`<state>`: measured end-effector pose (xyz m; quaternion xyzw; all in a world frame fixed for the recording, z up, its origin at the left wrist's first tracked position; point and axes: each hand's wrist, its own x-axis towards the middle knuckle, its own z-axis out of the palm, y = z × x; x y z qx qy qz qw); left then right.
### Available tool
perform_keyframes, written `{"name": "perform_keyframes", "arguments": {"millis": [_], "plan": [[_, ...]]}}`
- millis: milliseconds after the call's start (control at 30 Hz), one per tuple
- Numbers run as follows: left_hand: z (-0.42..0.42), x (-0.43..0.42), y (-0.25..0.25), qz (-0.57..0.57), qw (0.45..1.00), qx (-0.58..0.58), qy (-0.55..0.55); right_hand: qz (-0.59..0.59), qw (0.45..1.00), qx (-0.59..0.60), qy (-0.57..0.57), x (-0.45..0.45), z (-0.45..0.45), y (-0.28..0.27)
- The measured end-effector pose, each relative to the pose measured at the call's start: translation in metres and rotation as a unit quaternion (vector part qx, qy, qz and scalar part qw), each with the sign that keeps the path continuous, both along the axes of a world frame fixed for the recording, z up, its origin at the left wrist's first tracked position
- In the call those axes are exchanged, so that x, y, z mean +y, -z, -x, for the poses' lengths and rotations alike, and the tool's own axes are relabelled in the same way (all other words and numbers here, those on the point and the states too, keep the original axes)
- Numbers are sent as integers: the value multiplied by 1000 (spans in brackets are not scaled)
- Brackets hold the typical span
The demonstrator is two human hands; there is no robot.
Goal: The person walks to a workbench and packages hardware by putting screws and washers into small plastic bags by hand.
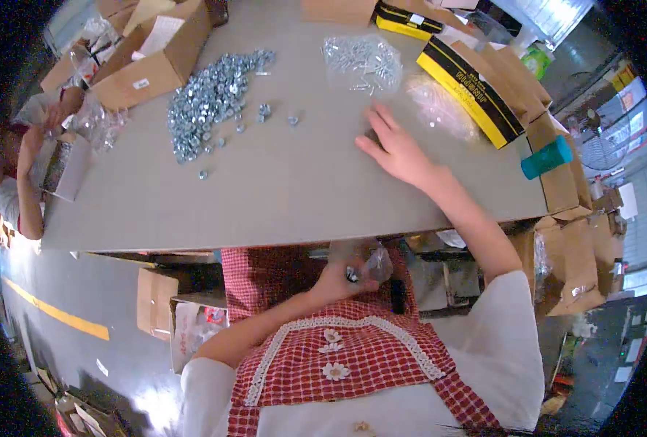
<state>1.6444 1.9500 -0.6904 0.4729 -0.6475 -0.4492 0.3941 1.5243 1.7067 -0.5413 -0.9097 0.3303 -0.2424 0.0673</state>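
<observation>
Below the table's front edge, my left hand is closed round a clear plastic bag with a small dark and shiny metal piece in it. My right hand reaches over the grey tabletop, fingers apart, with nothing seen in it. Beyond its fingertips lies a clear bag of screws. To its right is a pinkish clear bag. A pile of metal nuts or similar fittings spreads over the table's left half, with several loose ones near it.
A black and yellow box and a teal cylinder are at the right edge. An open carton stands at the back left. Another person's arms rest by a small white box at the far left.
</observation>
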Motion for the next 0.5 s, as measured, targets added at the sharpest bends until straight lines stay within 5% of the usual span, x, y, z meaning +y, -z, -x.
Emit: {"name": "perform_keyframes", "arguments": {"millis": [133, 233, 500], "plan": [[-2, -5, -14, 97, 993, 11, -69, 137, 988, 57, 31, -66, -32, 8], [4, -5, 28, -80, 989, 120, -31, 82, 988, 109, 77, -79, -48, -1], [-6, -6, -2, -79, 996, -18, -28, 116, 986, 115, -32, -49, -21, 8]]}}
